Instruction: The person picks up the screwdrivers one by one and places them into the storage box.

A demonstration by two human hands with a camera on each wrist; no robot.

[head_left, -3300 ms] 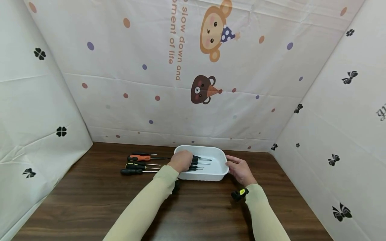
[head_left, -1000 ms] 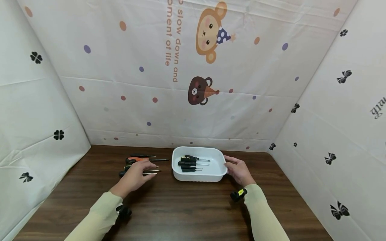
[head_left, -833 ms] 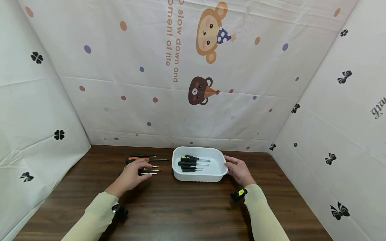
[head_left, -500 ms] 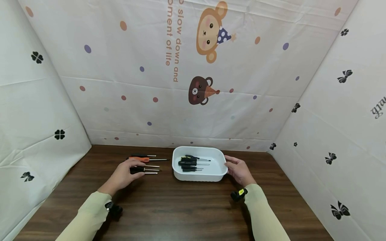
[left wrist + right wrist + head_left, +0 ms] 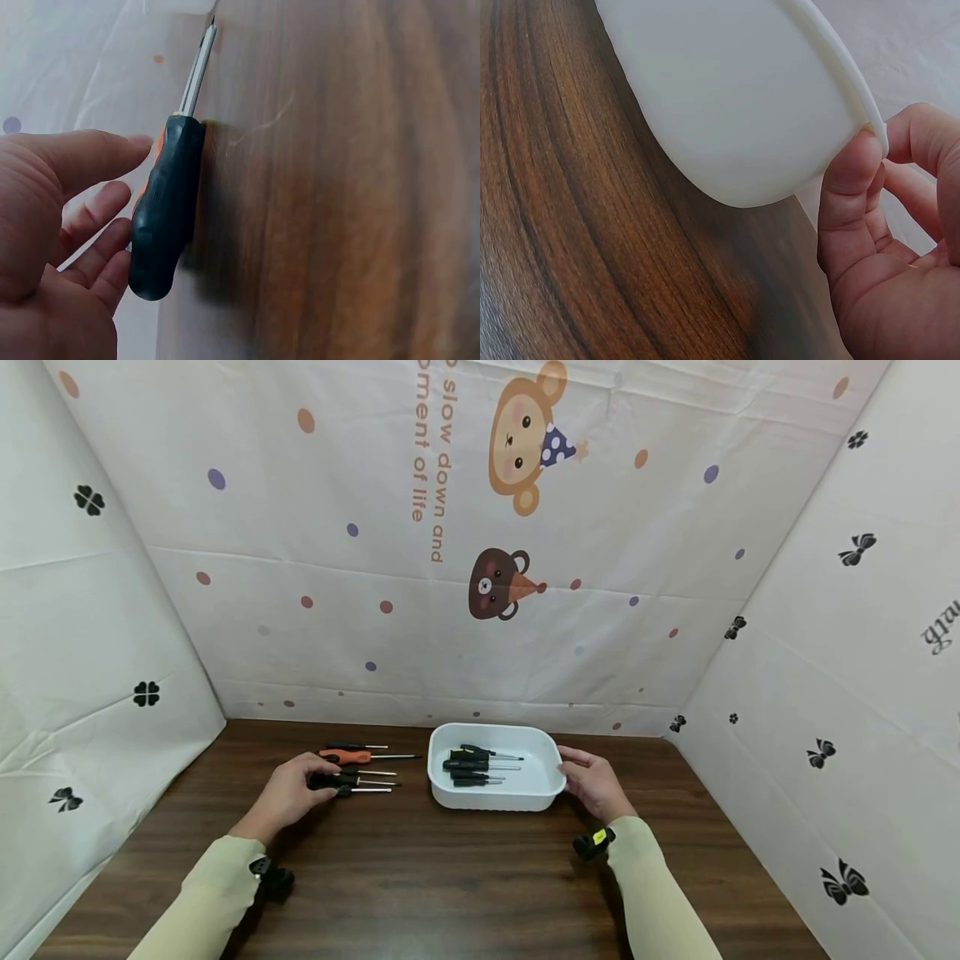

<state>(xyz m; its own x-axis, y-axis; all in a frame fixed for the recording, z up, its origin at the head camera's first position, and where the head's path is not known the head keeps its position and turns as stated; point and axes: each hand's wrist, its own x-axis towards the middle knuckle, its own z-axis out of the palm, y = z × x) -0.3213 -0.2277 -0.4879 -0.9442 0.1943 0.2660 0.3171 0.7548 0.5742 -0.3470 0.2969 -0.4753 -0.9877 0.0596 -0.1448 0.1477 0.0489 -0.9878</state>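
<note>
My left hand (image 5: 287, 793) is over the handles of several screwdrivers lying on the table, its thumb and fingers apart. In the left wrist view a dark-handled screwdriver (image 5: 169, 202) lies just beyond the fingertips; the fingers seem to reach its side without closing round it. An orange-handled screwdriver (image 5: 348, 757) lies behind these, and a thin black one (image 5: 345, 747) farther back. My right hand (image 5: 596, 785) pinches the right end rim of a white plastic tray (image 5: 727, 90) between thumb and fingers. Inside the tray lie several small black screwdrivers (image 5: 468, 767), shafts pointing right.
The dark wooden table (image 5: 450, 885) runs up to a printed white cloth (image 5: 420, 643) behind and at both sides. The tray stands near the back edge. A small black camera (image 5: 277, 883) is strapped at the left wrist, another (image 5: 588, 845) at the right.
My left hand has left the tray and moved left to the screwdrivers on the table, sliding farther left along their handles. My right hand keeps its hold on the tray rim.
</note>
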